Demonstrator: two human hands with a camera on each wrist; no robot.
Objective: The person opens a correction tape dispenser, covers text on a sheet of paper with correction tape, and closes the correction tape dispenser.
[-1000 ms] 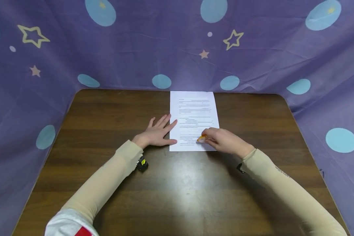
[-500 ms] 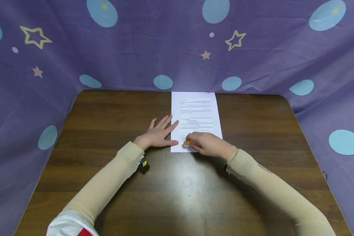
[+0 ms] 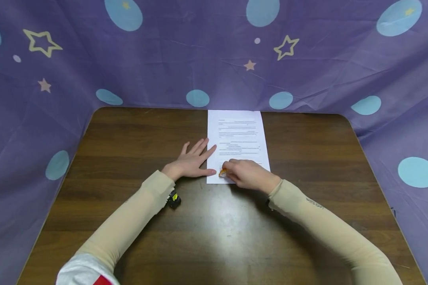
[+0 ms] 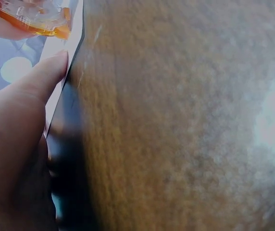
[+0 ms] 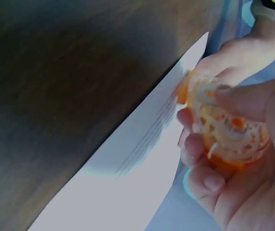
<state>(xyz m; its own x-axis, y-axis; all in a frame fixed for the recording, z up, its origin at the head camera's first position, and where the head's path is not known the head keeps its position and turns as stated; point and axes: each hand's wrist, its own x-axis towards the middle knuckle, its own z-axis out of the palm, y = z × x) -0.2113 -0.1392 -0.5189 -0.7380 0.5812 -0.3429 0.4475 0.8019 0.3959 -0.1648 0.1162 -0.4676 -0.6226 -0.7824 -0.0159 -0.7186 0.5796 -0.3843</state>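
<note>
A printed sheet of paper [image 3: 213, 126] lies at the back middle of the table. My left hand [image 3: 190, 163] rests flat with fingers spread, its thumb and fingertips on the sheet's left edge. My right hand [image 3: 251, 175] grips a correction tape dispenser [image 5: 236, 127], orange with a clear case and gears showing inside. The dispenser's orange tip is at the sheet's lower left, by the last printed lines, close to my left thumb [image 4: 43, 77]. Whether the tip touches the paper is hard to tell. My right hand hides part of the bottom text.
The brown wooden table [image 3: 146, 245] surrounds the sheet. A purple curtain [image 3: 164, 59] with stars and blue ovals hangs along the back and sides, meeting the sheet's far edge. A black wrist device [image 3: 173, 199] sits below my left wrist.
My right hand has travelled left across the bottom of the sheet with the correction tape, mostly in the first half second, then slightly more. My left hand has stayed in place.
</note>
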